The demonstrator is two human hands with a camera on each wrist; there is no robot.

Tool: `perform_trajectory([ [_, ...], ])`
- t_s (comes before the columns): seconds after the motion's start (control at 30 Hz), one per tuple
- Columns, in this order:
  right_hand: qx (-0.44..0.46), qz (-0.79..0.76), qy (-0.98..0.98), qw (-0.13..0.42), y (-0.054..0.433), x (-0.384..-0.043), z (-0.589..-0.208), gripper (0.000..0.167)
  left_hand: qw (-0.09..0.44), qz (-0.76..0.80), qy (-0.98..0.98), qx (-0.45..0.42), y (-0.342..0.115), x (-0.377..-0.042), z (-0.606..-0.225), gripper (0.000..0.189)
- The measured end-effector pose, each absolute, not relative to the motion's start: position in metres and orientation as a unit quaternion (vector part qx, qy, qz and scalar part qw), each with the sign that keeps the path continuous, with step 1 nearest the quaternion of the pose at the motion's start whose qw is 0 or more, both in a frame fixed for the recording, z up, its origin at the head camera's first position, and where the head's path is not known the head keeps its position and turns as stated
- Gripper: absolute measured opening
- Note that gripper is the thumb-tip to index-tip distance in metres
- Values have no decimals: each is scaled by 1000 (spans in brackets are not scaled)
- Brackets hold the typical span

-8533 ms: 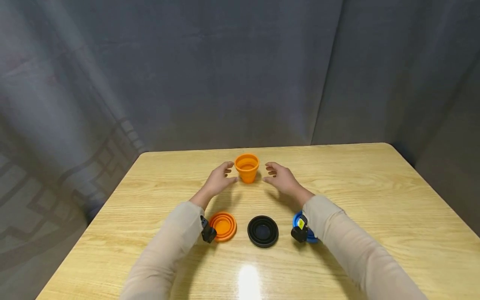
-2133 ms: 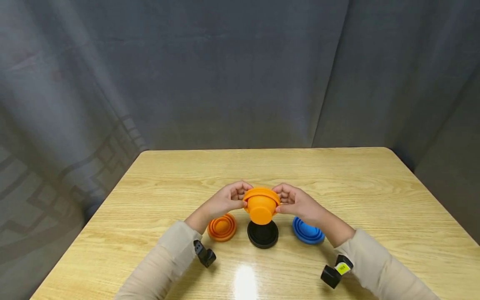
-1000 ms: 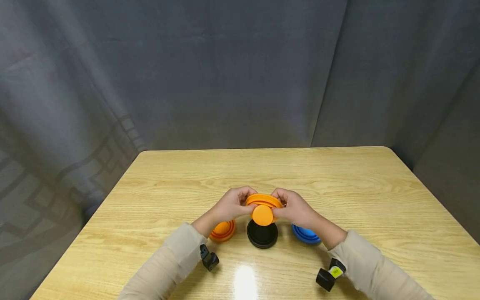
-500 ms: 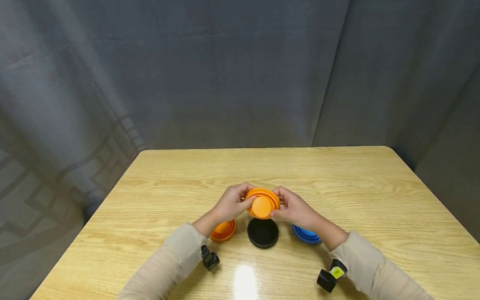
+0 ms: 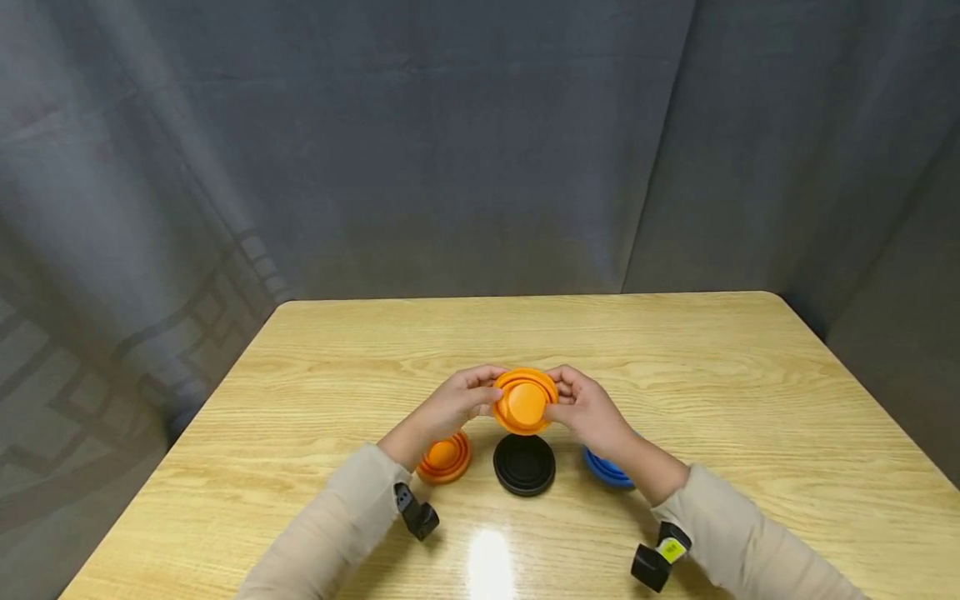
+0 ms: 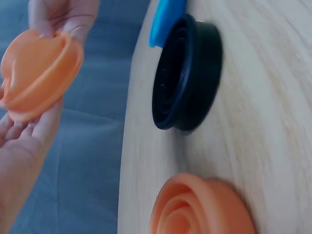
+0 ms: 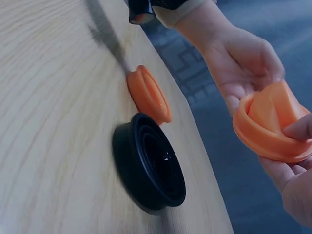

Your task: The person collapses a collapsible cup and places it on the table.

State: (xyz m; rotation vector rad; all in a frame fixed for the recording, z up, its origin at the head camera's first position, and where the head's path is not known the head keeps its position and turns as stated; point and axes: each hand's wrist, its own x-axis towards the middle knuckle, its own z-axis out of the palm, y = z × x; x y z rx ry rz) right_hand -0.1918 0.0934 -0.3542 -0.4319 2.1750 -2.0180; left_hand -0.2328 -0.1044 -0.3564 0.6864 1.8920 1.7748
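Observation:
In the head view both hands hold an orange collapsible cup [image 5: 527, 403] above the table, its flat base toward the camera and its walls partly folded. My left hand [image 5: 457, 402] grips the rim from the left, thumb on the near side. From the right, my right hand [image 5: 592, 413] pinches the opposite edge, its thumb beside the base. The left wrist view shows the cup [image 6: 41, 73] lopsided between the hands. In the right wrist view the cup's base [image 7: 273, 107] bulges unevenly out of the rim, with the right thumb against it.
Below the hands lie a folded black collapsible cup [image 5: 524, 465], a folded orange one [image 5: 444, 458] to its left and a folded blue one [image 5: 606, 469] to its right, partly behind the right wrist. The wooden table [image 5: 360, 350] ends at a grey curtain [image 5: 465, 150].
The orange cup stood upright and tall at the back; both hands took hold, lifted it nearer and tipped its base toward the camera. Its walls have since folded much flatter.

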Motion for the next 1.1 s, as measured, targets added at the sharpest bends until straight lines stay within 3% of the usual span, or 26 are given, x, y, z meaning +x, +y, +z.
perform_trajectory([
  [0.1,-139,-681,715,70,93,-191,-353,34,238,656,674,244,-105,-234,-358,34],
  [0.37,-138,-650,746,54,91,-190,-351,30,153,613,738,239,-97,-230,-359,26],
  [0.7,-135,-570,811,4,91,-194,-355,27,103,564,782,245,-93,-214,-336,22],
  [0.8,-141,-557,819,3,94,-195,-353,25,113,559,782,250,-96,-221,-346,19],
  [1.1,-187,-599,772,107,113,-195,-352,26,199,574,749,265,-105,-230,-357,24],
])
